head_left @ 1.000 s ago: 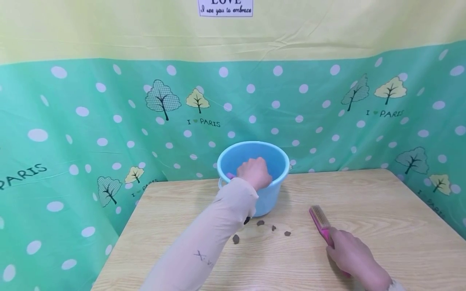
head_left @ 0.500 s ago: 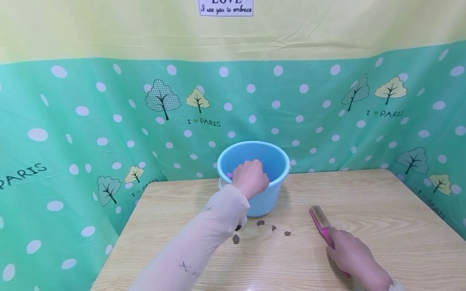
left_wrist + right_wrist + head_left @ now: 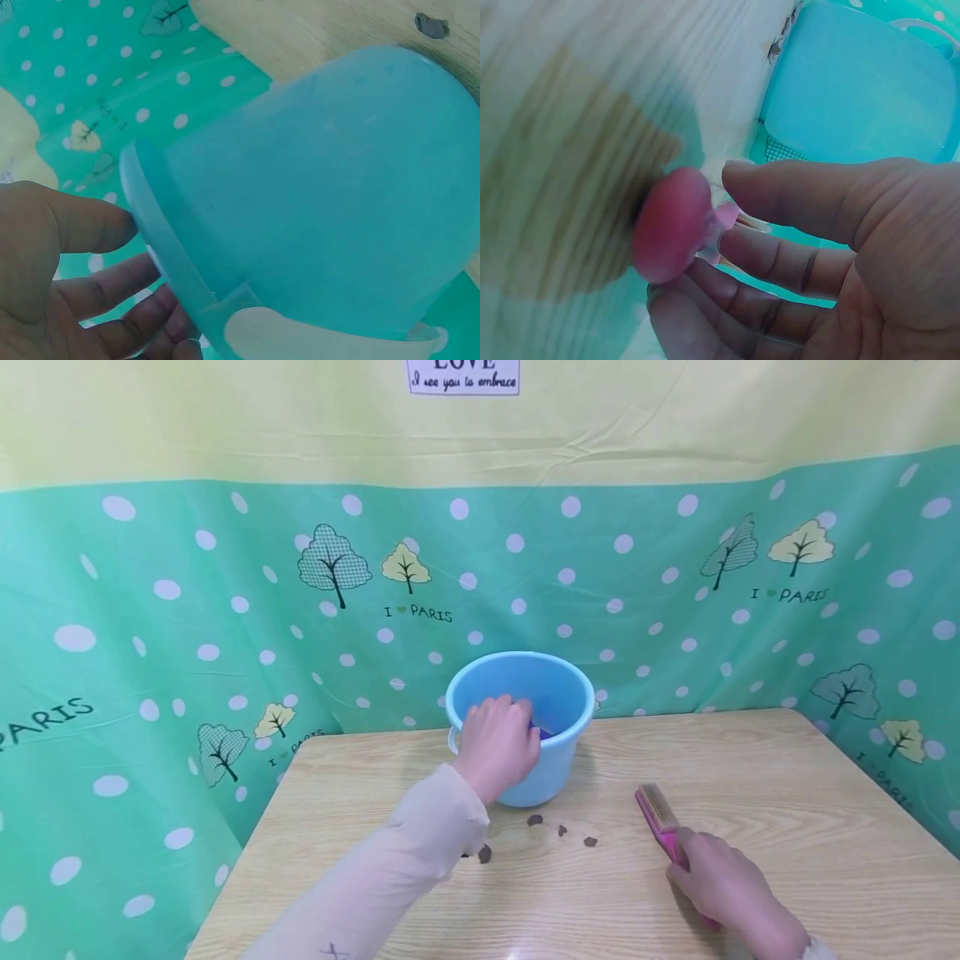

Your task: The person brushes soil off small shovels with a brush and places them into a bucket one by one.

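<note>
A light blue bucket (image 3: pixel 558 756) stands at the back of the table. My left hand (image 3: pixel 495 747) reaches over its near rim, fingers bent down inside. A purple thing (image 3: pixel 542 733) shows inside beside the thumb; its kind cannot be made out. In the left wrist view, the left hand (image 3: pixel 82 277) meets the bucket rim (image 3: pixel 169 259), which hides the fingertips, so a hold is not visible. My right hand (image 3: pixel 723 885) grips a pink brush (image 3: pixel 660 818) by its handle on the table, bristles up. The handle's rounded pink end (image 3: pixel 673 225) shows in the right wrist view.
Several small dark crumbs (image 3: pixel 535 820) lie on the wooden table (image 3: pixel 592 902) in front of the bucket. A green dotted curtain (image 3: pixel 420 693) hangs behind and along both sides of the table. The bucket's pale handle (image 3: pixel 300 334) hangs beside the rim.
My left hand has drawn back toward the near left and turned somewhat. The purple thing showed at the hand's left before; now purple shows at its right. The right hand stays still.
</note>
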Demonstrator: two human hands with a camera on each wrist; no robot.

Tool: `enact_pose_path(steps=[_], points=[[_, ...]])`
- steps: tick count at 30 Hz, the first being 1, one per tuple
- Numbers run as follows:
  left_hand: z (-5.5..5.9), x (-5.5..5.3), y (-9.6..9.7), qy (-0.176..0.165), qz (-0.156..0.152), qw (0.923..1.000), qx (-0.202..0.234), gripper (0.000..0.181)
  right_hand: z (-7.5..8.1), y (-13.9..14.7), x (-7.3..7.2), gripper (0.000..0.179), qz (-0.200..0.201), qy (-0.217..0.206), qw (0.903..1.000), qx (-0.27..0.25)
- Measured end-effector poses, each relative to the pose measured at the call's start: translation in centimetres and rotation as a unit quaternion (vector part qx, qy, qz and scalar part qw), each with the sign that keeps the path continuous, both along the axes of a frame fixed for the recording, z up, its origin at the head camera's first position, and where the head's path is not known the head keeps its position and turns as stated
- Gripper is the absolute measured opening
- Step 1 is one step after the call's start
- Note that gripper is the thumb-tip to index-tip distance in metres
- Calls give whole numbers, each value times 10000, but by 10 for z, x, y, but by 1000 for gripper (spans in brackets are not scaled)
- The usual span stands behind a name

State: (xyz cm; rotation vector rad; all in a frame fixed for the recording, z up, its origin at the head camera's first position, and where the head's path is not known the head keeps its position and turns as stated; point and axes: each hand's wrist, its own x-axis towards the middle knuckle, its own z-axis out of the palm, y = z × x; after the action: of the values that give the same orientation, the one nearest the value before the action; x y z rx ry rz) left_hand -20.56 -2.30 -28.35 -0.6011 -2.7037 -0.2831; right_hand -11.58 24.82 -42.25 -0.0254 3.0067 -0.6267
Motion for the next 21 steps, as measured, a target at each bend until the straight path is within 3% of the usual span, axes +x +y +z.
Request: enact_pose_path(steps=[4, 7, 10, 13, 16, 21], points=[[-3, 9, -3, 436, -213, 9988, -30, 17, 3, 1, -1, 17, -20, -25, 10000, 70], [-7, 16, -5, 727, -355, 9966, 126, 12, 6, 1, -1, 26, -63, -30, 9999, 115], [-12, 24, -9, 1147, -570, 9914, 286, 7, 11, -1, 1, 42, -99, 72, 9999, 111], [-19, 32, -13, 1512, -789, 9847, 352, 9, 15, -4, 2, 42, -100, 212, 9996, 145], [-27, 41, -18, 1619, -911, 9820, 354, 14, 18, -7, 3, 37, -30, 419, 9988, 239], [-41, 52, -29, 1582, -822, 9837, 238, 11, 23, -14, 5, 19, 277, 1085, 9933, 272]])
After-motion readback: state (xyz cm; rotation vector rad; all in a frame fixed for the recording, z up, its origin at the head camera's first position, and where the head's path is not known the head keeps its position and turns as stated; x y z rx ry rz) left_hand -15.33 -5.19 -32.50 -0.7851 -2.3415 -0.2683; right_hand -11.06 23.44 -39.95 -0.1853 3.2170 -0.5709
